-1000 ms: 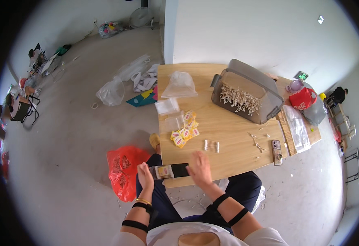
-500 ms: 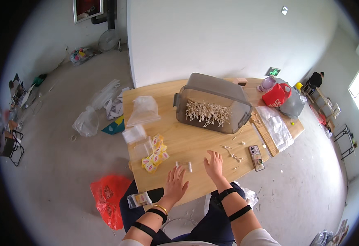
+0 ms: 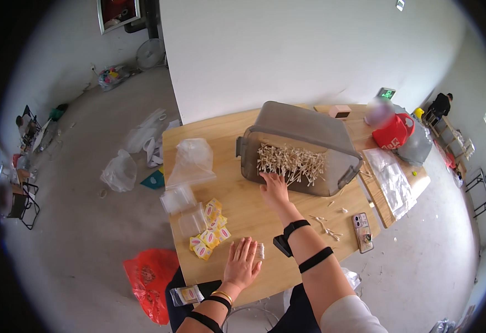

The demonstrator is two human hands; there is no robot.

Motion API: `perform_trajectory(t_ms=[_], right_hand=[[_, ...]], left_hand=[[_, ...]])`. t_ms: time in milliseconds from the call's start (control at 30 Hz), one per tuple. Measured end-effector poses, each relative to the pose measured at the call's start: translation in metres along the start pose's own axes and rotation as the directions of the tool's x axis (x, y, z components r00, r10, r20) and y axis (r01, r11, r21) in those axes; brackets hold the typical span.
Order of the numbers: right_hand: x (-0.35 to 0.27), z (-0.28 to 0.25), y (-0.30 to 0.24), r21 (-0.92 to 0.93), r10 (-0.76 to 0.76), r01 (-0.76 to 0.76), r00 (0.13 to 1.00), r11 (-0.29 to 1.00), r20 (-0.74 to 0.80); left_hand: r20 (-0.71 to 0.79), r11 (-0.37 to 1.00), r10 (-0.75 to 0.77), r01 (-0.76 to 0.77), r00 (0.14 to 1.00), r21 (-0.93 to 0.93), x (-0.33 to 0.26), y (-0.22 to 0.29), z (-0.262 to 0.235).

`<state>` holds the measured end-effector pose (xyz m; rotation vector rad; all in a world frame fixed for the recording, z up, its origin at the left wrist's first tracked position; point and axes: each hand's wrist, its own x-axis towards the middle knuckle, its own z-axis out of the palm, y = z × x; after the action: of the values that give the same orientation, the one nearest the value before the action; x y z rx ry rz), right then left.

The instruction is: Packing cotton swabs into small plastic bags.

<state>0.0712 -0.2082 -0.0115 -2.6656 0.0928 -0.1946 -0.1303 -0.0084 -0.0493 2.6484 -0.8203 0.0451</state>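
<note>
My left hand (image 3: 242, 267) lies flat on the table with its fingers stretched out. Beside its fingers, and partly under them, is a small row of cotton swabs (image 3: 260, 251). My right hand (image 3: 276, 191) reaches to the mouth of a grey translucent plastic bin (image 3: 309, 122) that is tipped on its side. Its fingers are apart, the tips at the near left of a loose heap of cotton swabs (image 3: 295, 162) inside; whether they touch any swab I cannot tell. Yellow-and-white printed slips (image 3: 209, 237) and clear plastic boxes (image 3: 192, 220) lie left of the row.
Stray swabs (image 3: 327, 227) and a phone (image 3: 363, 232) lie at the table's right. A clear bag (image 3: 190, 161) sits at the left; a red bag (image 3: 392, 132) and plastic sheet (image 3: 390, 177) are at the far right. One person (image 3: 439, 106) sits in the background.
My right hand has moved forward from the near table to the swab heap in the bin. My left hand has shifted slightly right, up against the row of swabs. The view has shifted a little.
</note>
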Motion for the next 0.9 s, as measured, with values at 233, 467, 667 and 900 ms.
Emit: perform_trajectory(t_ms=[233, 467, 667, 900], right_hand=[[0.021, 0.019, 0.007, -0.171, 0.056, -0.059, 0.998, 0.983, -0.027], [-0.060, 0.026, 0.048, 0.007, -0.102, 0.102, 0.994, 0.995, -0.026], [-0.123, 0.003, 0.039, 0.194, -0.313, 0.291, 0.945, 0.937, 0.094], [-0.108, 0.005, 0.005, 0.316, -0.129, 0.103, 0.990, 0.943, 0.061]], left_hand=[[-0.009, 0.999, 0.000, 0.000, 1.000, -0.054, 0.005, 0.002, 0.000], [-0.040, 0.999, 0.011, -0.013, 0.999, -0.044, 0.006, 0.000, 0.004], [-0.070, 1.000, 0.001, -0.003, 0.998, -0.022, 0.000, -0.007, 0.005], [-0.071, 0.998, -0.012, 0.008, 0.997, -0.056, -0.001, -0.005, 0.003]])
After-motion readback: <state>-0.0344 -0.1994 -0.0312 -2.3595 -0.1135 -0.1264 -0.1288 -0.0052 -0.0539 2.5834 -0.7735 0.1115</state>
